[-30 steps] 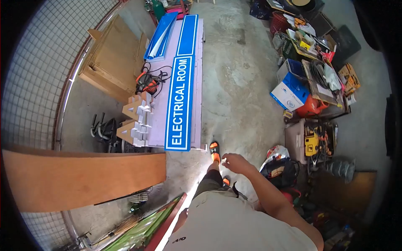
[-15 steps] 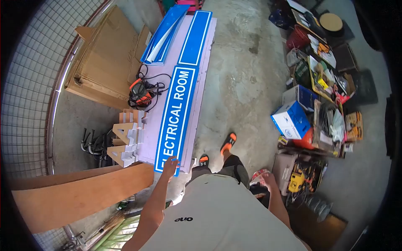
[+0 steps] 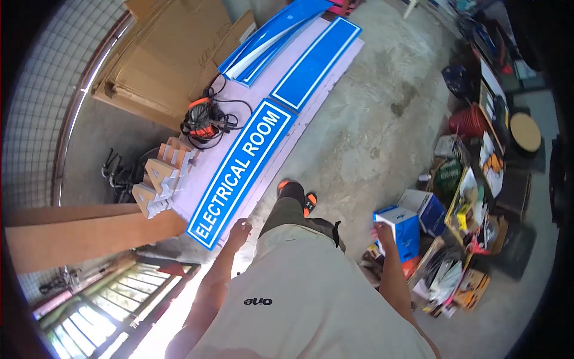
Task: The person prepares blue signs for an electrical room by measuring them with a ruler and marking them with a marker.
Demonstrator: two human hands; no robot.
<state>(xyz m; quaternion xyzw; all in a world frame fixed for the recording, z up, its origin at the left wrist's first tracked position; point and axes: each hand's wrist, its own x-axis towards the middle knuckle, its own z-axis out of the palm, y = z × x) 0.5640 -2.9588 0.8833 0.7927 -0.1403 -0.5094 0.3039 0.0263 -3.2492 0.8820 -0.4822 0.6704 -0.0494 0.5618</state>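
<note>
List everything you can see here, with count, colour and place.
ELECTRICAL ROOM sign: one, blue and white, table's near end
Plain sign: one, blue with white border, beyond it
Folded sheets: uncounted, blue and white, table's far left
Table: one, pale purple, left of centre
Corded tool: one, orange and black, table's left side
Letter shapes: several, tan and white, table's near left corner
Cardboard: uncounted, brown, upper left
Boards: two, orange-brown, lower left
Boxes: two, blue and white, right
Basket: one, red, right
Small clutter: uncounted, mixed, right
Sandals: two, black and orange, on feet
Hands: two, left near sign, right by boxes
</note>
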